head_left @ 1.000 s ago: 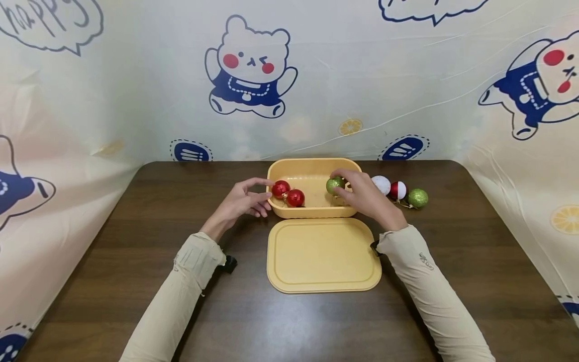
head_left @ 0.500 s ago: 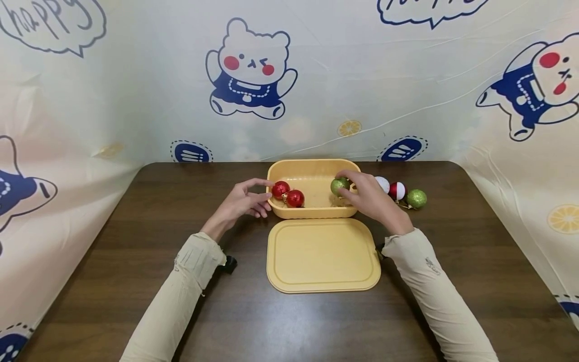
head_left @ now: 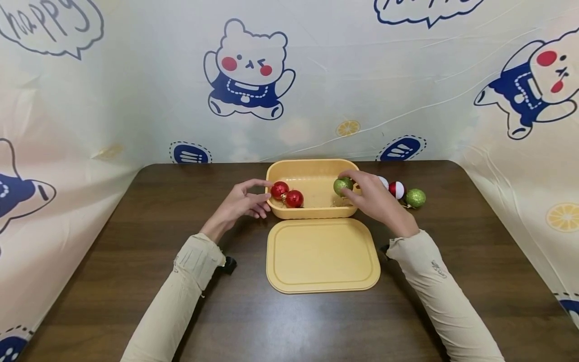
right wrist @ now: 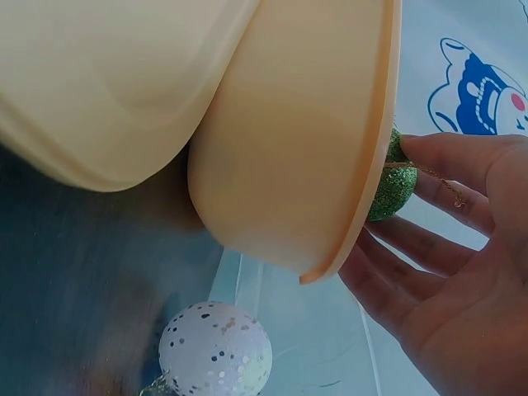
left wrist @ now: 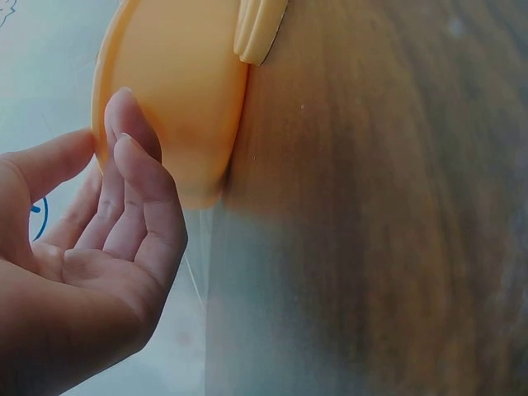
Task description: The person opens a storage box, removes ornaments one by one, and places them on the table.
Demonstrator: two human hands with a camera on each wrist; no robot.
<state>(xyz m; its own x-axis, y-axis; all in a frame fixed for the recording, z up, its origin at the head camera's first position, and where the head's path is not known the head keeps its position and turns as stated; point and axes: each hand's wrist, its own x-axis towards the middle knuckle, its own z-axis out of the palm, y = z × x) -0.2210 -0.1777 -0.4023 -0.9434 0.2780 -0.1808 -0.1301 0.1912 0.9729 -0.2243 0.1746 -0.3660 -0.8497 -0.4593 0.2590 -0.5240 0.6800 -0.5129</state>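
My right hand (head_left: 373,198) holds a green glitter Christmas ball (head_left: 343,187) by its fingertips, at the right end of a yellow plastic box (head_left: 312,213). In the right wrist view, a gold hanging string (right wrist: 437,175) trails from the green ball (right wrist: 392,191), which is partly hidden behind the box rim. Two shiny red Christmas balls (head_left: 294,198) lie in the box's left end. At that end, my left hand (head_left: 239,201) touches the rim with loosely bent fingers. The left wrist view has the fingertips (left wrist: 132,115) against the outer wall of the box (left wrist: 186,107).
A flat yellow lid (head_left: 323,256) lies on the brown wooden table (head_left: 226,322), just in front of the box. To the box's right rest a white sequined ball (right wrist: 216,351), a red-and-white ball (head_left: 396,190) and another green glitter ball (head_left: 415,198). A printed curtain (head_left: 316,90) hangs behind.
The right hand has shifted slightly right with the green ball, towards the box's right end, now covering more of the white ball. My left hand and the red balls have stayed put.
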